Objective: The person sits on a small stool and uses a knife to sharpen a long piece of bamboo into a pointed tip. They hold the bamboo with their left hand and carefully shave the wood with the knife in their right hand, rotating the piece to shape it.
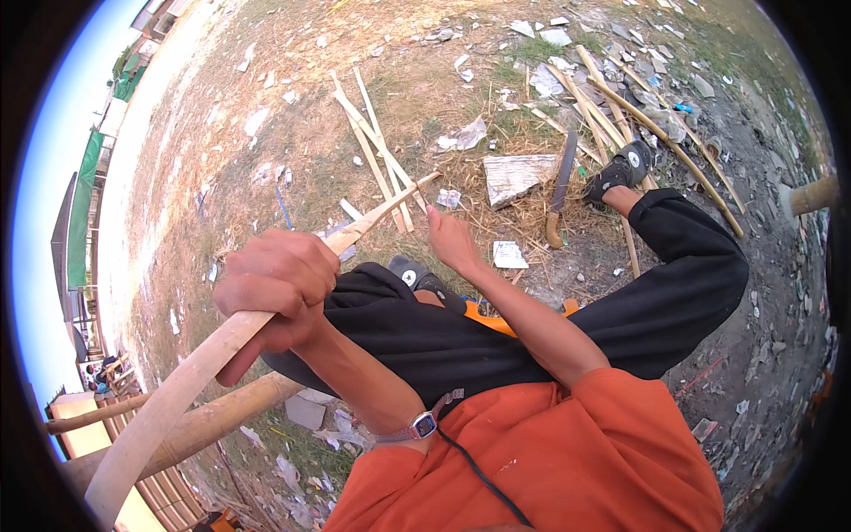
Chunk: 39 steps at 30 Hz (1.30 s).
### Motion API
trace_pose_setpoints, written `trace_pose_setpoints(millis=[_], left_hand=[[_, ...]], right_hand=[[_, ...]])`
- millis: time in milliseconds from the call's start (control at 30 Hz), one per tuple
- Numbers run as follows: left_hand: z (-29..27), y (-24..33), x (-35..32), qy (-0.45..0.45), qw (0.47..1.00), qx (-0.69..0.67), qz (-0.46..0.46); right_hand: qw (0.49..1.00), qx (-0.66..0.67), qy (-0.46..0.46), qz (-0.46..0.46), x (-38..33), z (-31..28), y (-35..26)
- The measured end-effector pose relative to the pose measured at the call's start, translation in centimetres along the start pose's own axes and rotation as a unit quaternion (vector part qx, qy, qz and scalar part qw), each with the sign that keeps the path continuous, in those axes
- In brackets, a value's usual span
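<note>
With the machete [562, 191] as landmark, what seems to matter most is the slant of the pale wooden strip [182, 403]: its long axis starts well to the machete's left, nearer the body, and climbs forward and rightward toward it, the far tip stopping short, left of the blade. The left hand [279, 277], farther from the machete, is wrapped in a fist around the strip partway along, one length reaching beyond each side of the grip. The right hand [452, 241], nearer the machete and left of its handle, sits just beside the strip's far tip, fingers curled; a thin dark edge shows there, possibly a blade seen edge-on, but I cannot tell what it pinches.
</note>
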State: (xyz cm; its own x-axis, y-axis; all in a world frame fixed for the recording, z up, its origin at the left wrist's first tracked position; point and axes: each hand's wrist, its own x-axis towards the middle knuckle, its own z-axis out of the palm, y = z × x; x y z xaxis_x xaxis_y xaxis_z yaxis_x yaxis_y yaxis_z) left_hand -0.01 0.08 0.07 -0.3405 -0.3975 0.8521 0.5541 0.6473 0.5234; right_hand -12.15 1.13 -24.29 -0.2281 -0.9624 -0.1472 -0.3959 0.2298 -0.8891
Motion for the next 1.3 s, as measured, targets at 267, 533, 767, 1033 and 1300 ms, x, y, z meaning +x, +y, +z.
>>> trace_pose_setpoints(millis=[267,533,767,1033,1300], left_hand=[[-0.2,-0.5,0.4,0.013,1.000,0.004,-0.002],[-0.4,0.3,-0.8,0.280,0.929,0.226,-0.085],[0.5,-0.4,-0.1,0.324,0.910,0.251,-0.053],[0.1,0.0,-0.3,0.293,0.926,0.230,-0.068],[-0.2,-0.1,-0.3,0.311,0.918,0.240,-0.053]], right_hand=[[0.986,-0.158,0.045,0.035,2.3,0.0,1.6],[0.992,0.121,-0.020,-0.040,-1.8,-4.6,-8.4],[0.994,0.068,-0.011,-0.083,-5.5,-3.7,-11.1],[0.997,0.023,-0.001,-0.075,-4.3,-3.4,-10.3],[0.998,-0.006,-0.009,-0.058,-3.1,-1.8,-8.0]])
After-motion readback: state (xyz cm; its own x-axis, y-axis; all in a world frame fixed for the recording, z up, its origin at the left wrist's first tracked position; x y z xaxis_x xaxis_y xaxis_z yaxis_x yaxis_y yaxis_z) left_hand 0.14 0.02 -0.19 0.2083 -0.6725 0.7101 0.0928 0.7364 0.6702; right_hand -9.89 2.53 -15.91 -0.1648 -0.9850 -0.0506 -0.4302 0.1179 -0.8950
